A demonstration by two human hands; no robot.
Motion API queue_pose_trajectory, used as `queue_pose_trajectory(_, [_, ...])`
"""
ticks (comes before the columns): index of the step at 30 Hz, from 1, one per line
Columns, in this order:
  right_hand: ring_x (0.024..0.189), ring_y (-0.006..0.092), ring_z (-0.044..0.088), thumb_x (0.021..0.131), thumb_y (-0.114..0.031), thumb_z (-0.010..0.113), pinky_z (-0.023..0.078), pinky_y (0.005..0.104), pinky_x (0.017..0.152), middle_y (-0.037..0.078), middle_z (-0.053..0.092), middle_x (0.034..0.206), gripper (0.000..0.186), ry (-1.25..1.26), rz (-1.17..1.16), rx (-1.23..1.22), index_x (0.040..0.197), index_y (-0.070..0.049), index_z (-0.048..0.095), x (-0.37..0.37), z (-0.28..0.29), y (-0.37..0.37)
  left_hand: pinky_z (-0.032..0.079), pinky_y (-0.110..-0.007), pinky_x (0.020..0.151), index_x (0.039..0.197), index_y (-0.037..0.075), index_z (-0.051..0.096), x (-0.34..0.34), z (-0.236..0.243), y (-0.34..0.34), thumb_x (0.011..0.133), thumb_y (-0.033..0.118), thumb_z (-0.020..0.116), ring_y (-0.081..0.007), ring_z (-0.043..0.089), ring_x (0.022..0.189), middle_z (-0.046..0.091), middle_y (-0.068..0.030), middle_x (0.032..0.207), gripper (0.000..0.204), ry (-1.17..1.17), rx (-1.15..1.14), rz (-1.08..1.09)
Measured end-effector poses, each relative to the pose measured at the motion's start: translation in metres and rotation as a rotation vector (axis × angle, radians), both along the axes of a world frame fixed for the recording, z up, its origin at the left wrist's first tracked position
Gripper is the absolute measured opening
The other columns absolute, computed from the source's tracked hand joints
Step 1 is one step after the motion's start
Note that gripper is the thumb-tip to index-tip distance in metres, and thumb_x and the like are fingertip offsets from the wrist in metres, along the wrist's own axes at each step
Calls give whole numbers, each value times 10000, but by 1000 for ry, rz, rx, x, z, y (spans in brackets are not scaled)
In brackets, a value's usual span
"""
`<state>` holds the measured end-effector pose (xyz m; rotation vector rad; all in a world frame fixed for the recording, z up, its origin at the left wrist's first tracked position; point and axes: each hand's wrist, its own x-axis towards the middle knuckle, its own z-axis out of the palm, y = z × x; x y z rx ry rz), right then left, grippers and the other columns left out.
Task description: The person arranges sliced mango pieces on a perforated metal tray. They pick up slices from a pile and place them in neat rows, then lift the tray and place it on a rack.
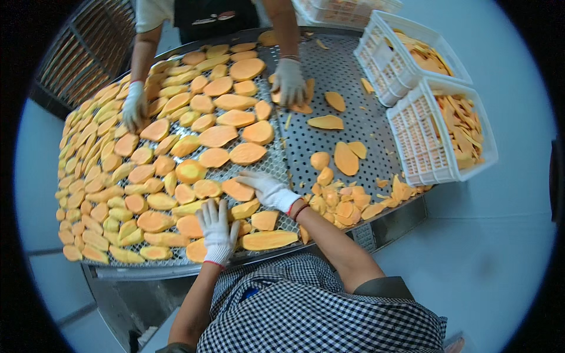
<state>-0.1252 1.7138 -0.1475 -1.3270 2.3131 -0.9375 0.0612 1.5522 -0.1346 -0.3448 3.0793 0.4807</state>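
Orange sweet potato slices [218,136] with yellowish edges lie side by side over a metal mesh tray [275,156]. My left hand [216,233], in a white knit glove, rests among the slices near the front edge with its fingers spread. Also gloved, my right hand [269,191] reaches in from the right, fingers stretched out. Its fingertips touch one orange slice [238,189]; no grip around that slice shows. Right of the tray, several loose slices [346,159] lie on a perforated metal tabletop [329,65].
Across the table a co-worker's gloved hands [135,107] [289,82] touch slices. Small orange pieces [347,203] are heaped at the front right edge. Two white crates [384,62] [419,138] full of slices stand at the right, another crate [341,13] behind. A slatted rack [85,50] is far left.
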Motion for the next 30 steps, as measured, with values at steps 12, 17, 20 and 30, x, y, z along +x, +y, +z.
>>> queue_pose_trajectory(12, [1168, 385, 586, 856, -546, 665, 471, 497, 988, 156, 587, 1337, 681, 388, -884, 658, 1410, -184, 504, -65, -14, 228, 131, -599, 1190, 1478, 53, 378, -2, 19, 27, 819, 322, 738, -489, 237, 1443, 319, -287, 1521, 798, 81, 36, -51])
queue_pose_trajectory(17, [941, 387, 682, 944, -368, 619, 523, 442, 824, 219, 704, 1074, 451, -15, -1088, 240, 1178, 17, 639, -78, 21, 233, 95, -609, 1207, 1480, 67, 382, -2, 25, 56, 826, 372, 746, -474, 199, 1467, 278, -282, 1544, 809, 55, 6, -213])
queue_pose_trajectory(20, [922, 256, 681, 956, -256, 630, 527, 367, 830, 135, 707, 1064, 379, -462, -1081, -193, 1189, 43, 628, -51, 22, 211, 82, -624, 1204, 1472, 94, 404, -5, 28, 72, 831, 410, 731, -469, 207, 1461, 303, -279, 1520, 786, 15, 24, -336])
queue_pose_trajectory(30, [1177, 218, 595, 951, -197, 637, 461, 328, 1009, 180, 621, 1289, 541, -742, -777, -343, 1394, 64, 467, 61, -3, 120, 160, -607, 1177, 1264, 113, 578, -40, 27, 51, 849, 371, 699, -448, 283, 1413, 375, -238, 1480, 503, 147, -31, -236])
